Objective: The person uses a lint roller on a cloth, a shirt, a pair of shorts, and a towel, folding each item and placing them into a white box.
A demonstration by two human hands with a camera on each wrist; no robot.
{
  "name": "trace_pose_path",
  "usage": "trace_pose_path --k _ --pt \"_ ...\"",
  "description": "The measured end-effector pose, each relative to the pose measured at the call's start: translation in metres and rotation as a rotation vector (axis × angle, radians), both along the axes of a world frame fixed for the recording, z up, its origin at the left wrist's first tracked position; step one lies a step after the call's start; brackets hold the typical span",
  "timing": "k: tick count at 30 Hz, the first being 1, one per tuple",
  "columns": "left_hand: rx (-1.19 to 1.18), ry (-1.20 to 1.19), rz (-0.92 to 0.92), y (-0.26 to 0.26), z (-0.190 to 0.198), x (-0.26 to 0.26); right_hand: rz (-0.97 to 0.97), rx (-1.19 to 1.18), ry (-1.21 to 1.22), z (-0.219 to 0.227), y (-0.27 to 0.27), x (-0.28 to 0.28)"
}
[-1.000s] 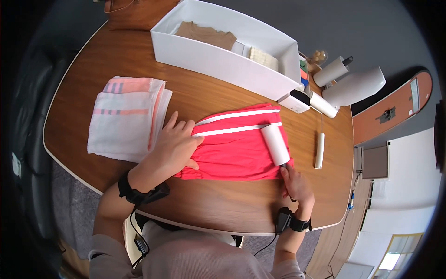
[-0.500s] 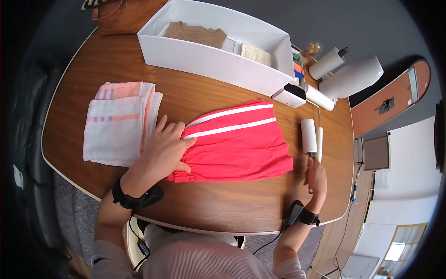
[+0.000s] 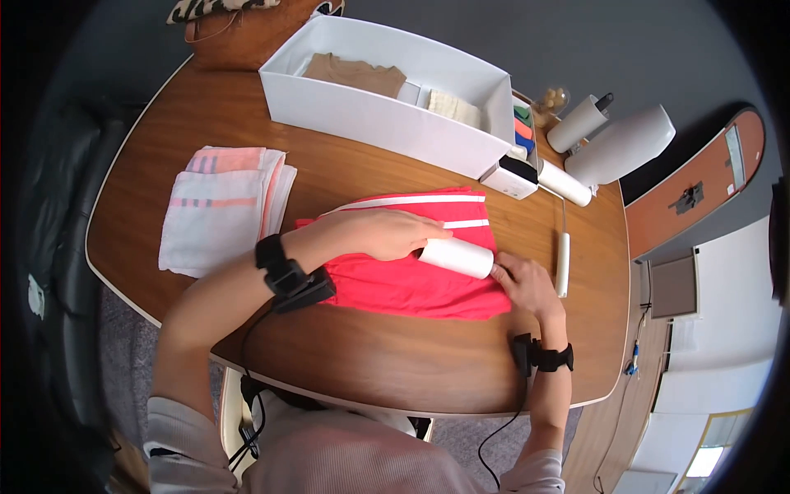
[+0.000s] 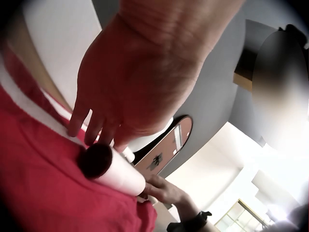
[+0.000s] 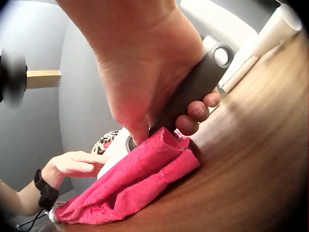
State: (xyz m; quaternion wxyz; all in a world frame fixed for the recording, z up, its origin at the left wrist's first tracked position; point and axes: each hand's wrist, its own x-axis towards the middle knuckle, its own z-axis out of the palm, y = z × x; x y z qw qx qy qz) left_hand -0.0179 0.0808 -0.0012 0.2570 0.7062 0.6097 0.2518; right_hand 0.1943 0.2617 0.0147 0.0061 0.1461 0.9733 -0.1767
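Note:
Red shorts (image 3: 395,290) with white side stripes lie spread on the table. Over them is a white lint roller (image 3: 457,257), lying nearly crosswise in the head view. My right hand (image 3: 527,284) grips its dark handle (image 5: 186,94) beside the hem. My left hand (image 3: 387,233) reaches across the shorts, palm down, with extended fingers (image 4: 94,126) right at the roller's free end. In the right wrist view the shorts' folded edge hides part of the roller.
A folded white and pink cloth (image 3: 218,218) lies left of the shorts. Behind stands a white box (image 3: 378,132) with a brown garment (image 3: 354,74) inside. A second white roller (image 3: 563,263) on a thin rod lies to the right. A brown bag (image 3: 239,41) sits at the back left.
The lint roller swung off the shorts to the right, then came back over them and turned crosswise. My left hand left the waistband and moved right to the roller's end.

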Motion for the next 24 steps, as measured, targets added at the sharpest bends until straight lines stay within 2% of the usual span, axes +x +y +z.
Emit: trace_pose_path --k 3,6,7,9,13,16,17,19,20,21,22,24 --pt "-0.34 -0.007 0.163 0.008 0.005 0.0 0.037 0.006 -0.094 0.001 -0.004 0.005" --pt "-0.349 0.024 0.18 0.008 -0.001 0.006 0.066 0.01 -0.132 0.005 -0.013 0.016" --pt "-0.367 0.125 0.058 0.007 0.004 0.004 0.088 0.004 -0.141 0.005 -0.016 0.02" --pt "-0.379 0.149 0.099 0.008 -0.002 0.007 0.149 0.047 -0.11 0.002 -0.022 0.029" --pt "-0.399 0.225 0.111 0.007 -0.005 0.008 0.131 -0.058 -0.352 0.022 -0.047 0.052" --pt "-0.367 0.252 0.093 0.001 0.001 0.01 0.229 -0.21 -0.477 0.021 -0.057 0.064" --pt "-0.31 0.288 0.09 -0.001 -0.004 0.011 0.244 -0.261 -0.659 0.031 -0.054 0.062" --pt "-0.195 0.353 0.087 -0.004 -0.007 0.014 0.303 -0.369 -0.559 0.032 -0.04 0.068" --pt "-0.233 0.4 0.062 -0.002 -0.007 0.015 0.33 -0.425 -0.507 0.033 -0.032 0.073" --pt "-0.271 0.448 0.034 0.001 0.012 0.019 0.287 -0.5 -0.427 0.036 -0.025 0.074" --pt "-0.307 0.496 0.004 0.006 0.024 0.022 0.232 -0.688 -0.179 0.034 -0.02 0.073" --pt "-0.165 0.344 -0.002 0.025 0.019 0.021 0.041 -0.382 -0.133 0.038 -0.011 0.063"
